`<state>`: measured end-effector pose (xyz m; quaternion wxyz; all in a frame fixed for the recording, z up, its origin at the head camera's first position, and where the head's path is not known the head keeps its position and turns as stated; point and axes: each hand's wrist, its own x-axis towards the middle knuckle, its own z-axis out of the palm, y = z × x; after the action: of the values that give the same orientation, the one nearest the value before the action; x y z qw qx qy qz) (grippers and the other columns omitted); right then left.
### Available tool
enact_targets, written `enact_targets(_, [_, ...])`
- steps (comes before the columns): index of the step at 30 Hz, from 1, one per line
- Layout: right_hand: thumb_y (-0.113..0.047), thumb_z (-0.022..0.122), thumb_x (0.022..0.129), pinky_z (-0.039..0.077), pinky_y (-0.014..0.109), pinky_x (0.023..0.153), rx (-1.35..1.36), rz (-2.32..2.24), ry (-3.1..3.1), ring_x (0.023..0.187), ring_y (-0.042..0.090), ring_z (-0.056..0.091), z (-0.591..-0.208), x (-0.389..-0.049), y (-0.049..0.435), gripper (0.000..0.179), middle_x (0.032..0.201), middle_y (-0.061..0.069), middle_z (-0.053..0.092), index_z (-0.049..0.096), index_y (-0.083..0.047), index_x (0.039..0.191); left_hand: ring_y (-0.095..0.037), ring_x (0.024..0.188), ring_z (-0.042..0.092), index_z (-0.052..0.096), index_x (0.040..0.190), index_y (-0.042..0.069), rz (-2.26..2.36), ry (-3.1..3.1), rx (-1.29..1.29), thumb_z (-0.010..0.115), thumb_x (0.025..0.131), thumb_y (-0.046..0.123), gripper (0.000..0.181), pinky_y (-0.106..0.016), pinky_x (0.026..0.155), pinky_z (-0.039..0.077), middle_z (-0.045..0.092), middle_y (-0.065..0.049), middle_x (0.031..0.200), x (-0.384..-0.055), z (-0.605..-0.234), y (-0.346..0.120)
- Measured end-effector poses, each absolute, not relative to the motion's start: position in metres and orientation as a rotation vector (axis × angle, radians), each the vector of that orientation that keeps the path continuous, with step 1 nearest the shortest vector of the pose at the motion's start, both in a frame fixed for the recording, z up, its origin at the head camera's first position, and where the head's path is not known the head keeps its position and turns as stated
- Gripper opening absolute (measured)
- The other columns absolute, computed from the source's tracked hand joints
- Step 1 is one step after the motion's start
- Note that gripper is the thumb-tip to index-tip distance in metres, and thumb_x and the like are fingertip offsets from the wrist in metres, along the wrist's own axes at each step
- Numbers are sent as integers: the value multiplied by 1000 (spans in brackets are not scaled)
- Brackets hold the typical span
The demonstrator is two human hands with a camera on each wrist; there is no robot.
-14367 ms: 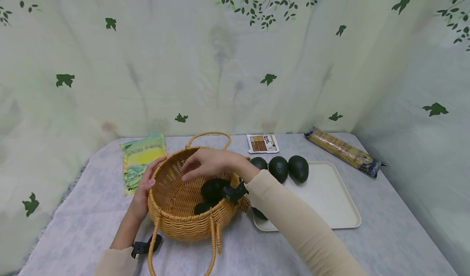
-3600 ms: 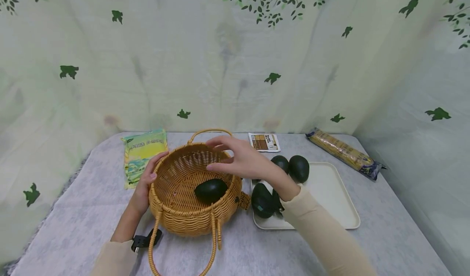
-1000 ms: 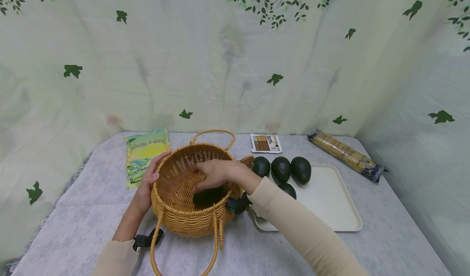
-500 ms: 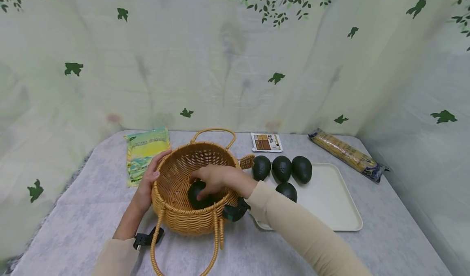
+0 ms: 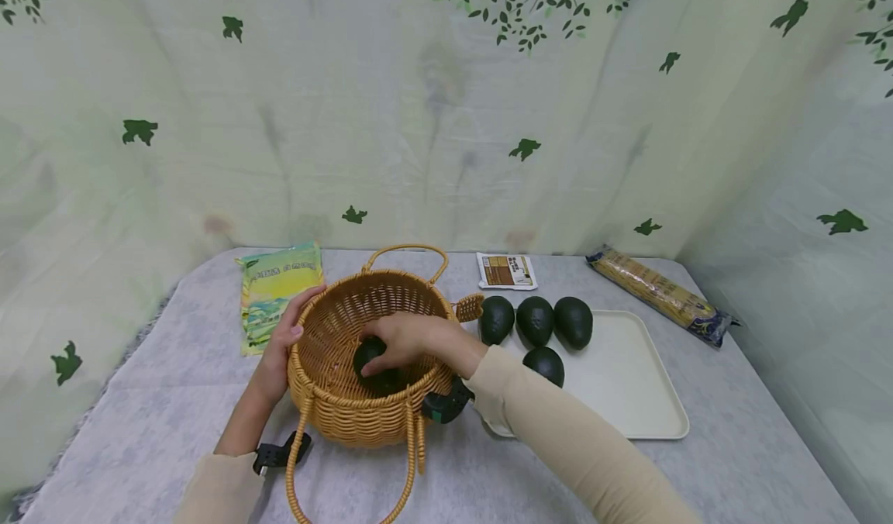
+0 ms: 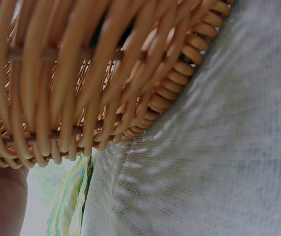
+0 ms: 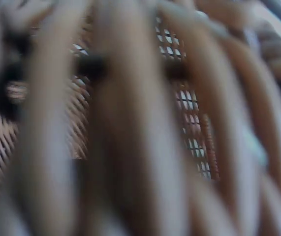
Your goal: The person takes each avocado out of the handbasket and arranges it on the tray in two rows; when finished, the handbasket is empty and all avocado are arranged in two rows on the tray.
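Observation:
In the head view, a round wicker basket [image 5: 359, 419] with tall loop handles sits left of centre. My left hand [image 5: 282, 342] grips its left rim, with the thumb over the edge. Down inside the basket, my right hand [image 5: 401, 339] holds a dark green avocado [image 5: 368, 353], partly covering it. The left wrist view shows the basket's woven wall [image 6: 81, 73] close up, and part of my left hand [image 6: 2, 201] below it. Blurred wicker strands [image 7: 150, 123] fill the right wrist view; my right hand cannot be made out there.
Several avocados [image 5: 536, 322] lie on the left part of a cream tray [image 5: 621, 384]; my right sleeve hides its front left. A yellow-green packet [image 5: 279, 276], a small brown-and-white packet [image 5: 507, 271] and a long noodle packet [image 5: 659, 293] lie towards the back.
My right hand has lowered over the avocado in the basket and taken hold of it. Fourteen seconds ago two avocados showed there; another now lies on the tray. My left hand stays put.

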<state>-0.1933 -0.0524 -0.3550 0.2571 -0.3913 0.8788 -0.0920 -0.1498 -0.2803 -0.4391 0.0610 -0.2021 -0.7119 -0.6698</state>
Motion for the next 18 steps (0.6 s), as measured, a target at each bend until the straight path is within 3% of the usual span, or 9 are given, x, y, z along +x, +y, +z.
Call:
enact_targets(9, [-40,70,97,42,29,110,-1060,-223,2348,139,17,52,-356,-192,-52,68,153,2,53,46,-17,156,-24,139,41,29,162,8,-2022,-2150,-627,27,105,24,59,-24,106,38,40,-3,154,-150,-440,-280])
enact_targets(18, [-31,77,93,48,26,96,-1135,-263,2341,127,16,59,-355,-190,-49,65,146,2,58,53,-17,151,-22,138,42,30,161,8,-2028,-2140,-623,27,105,24,59,-24,106,38,41,-2,154,-150,-440,-279])
